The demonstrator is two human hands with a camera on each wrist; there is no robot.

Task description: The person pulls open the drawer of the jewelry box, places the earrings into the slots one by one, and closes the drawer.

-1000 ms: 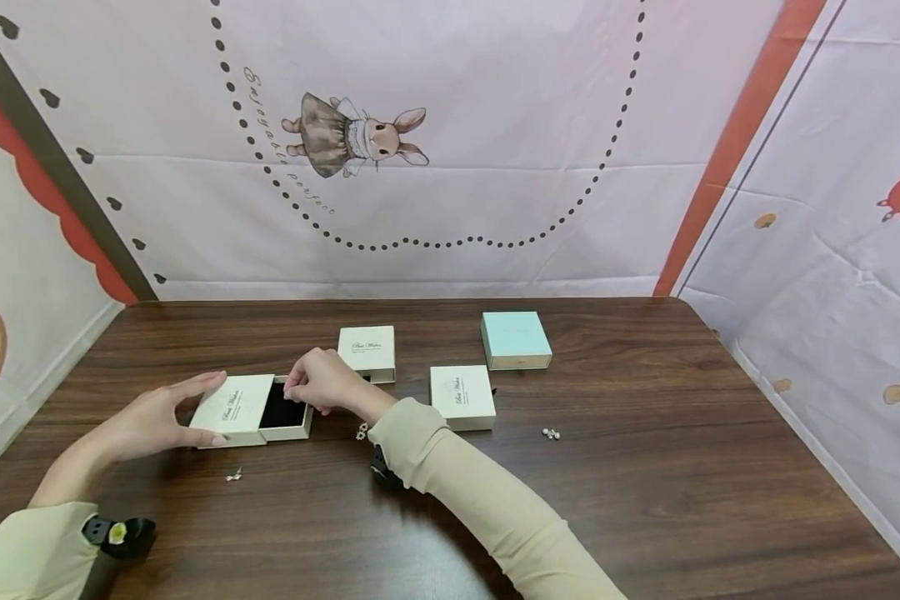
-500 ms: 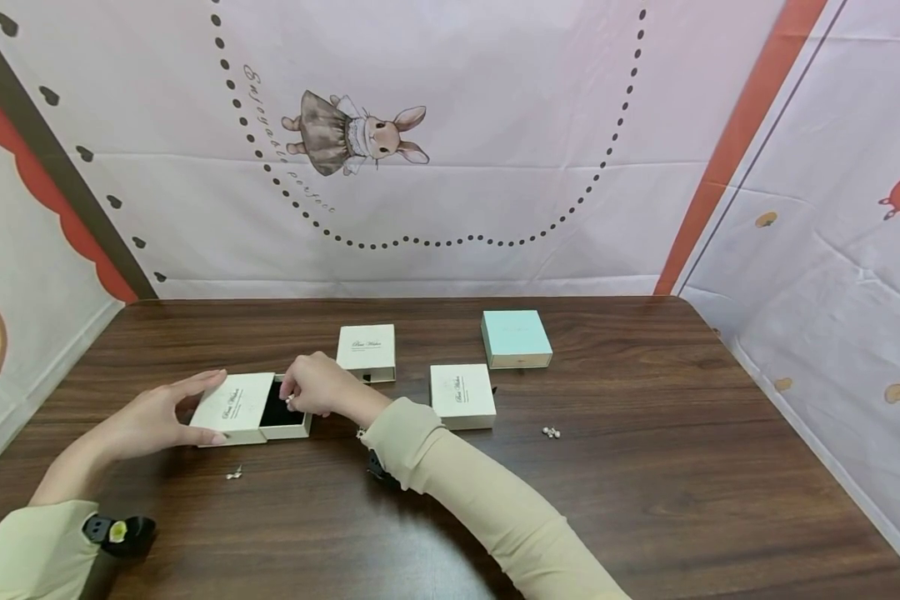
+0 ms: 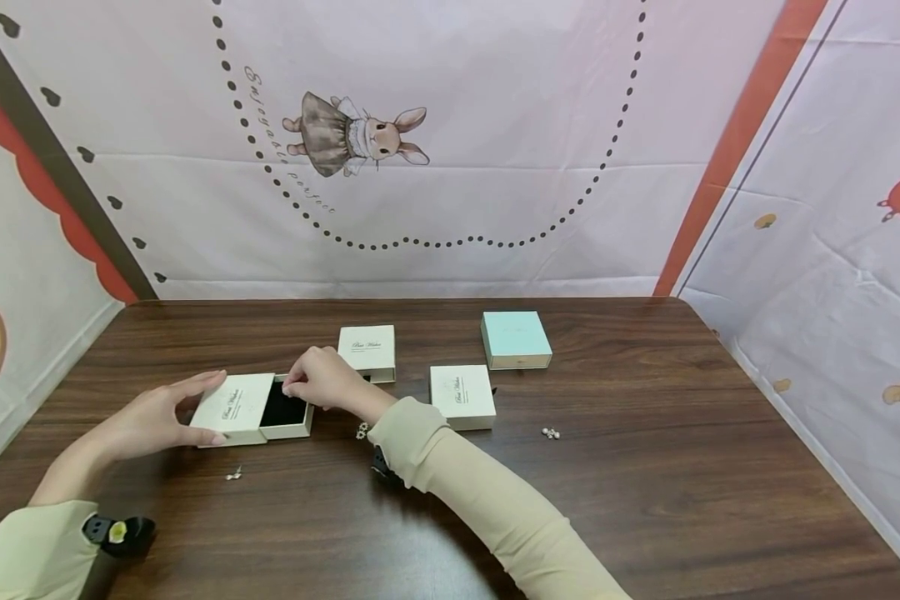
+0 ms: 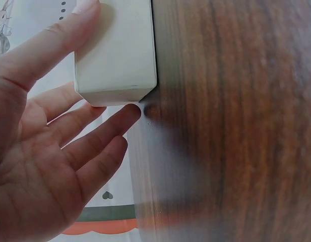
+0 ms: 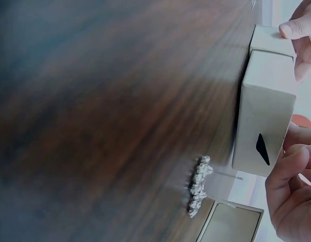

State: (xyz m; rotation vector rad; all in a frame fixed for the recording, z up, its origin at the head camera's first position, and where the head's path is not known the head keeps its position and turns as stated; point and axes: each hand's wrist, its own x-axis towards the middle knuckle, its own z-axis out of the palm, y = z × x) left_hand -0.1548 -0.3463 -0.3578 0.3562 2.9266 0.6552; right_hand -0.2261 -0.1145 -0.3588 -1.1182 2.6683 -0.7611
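Note:
My left hand [image 3: 150, 417] grips the closed end of a white jewelry box [image 3: 228, 408], thumb on the near side and fingers at the far side. Its drawer [image 3: 288, 432], lined in black [image 3: 280, 410], is slid out to the right. Over this lining my right hand [image 3: 321, 382] pinches a tiny earring, now hidden by the fingertips. The left wrist view has the left thumb and fingers about the box end [image 4: 117, 50]. In the right wrist view, the right fingers [image 5: 291, 169] are bunched behind the drawer front with its black pull tab [image 5: 262, 148].
A sparkly earring [image 3: 362, 431] lies beside the right wrist. Small silver earrings [image 3: 233, 473] lie in front of the box, and pearl-like ones [image 3: 551, 433] farther right. Two more white boxes [image 3: 367, 350] and a mint-blue box [image 3: 516, 337] stand behind and to the right.
Half a second ago a small white earring showed at my right fingertips; the hand has since turned slightly and its fingertips hide it. The left hand and box have stayed put.

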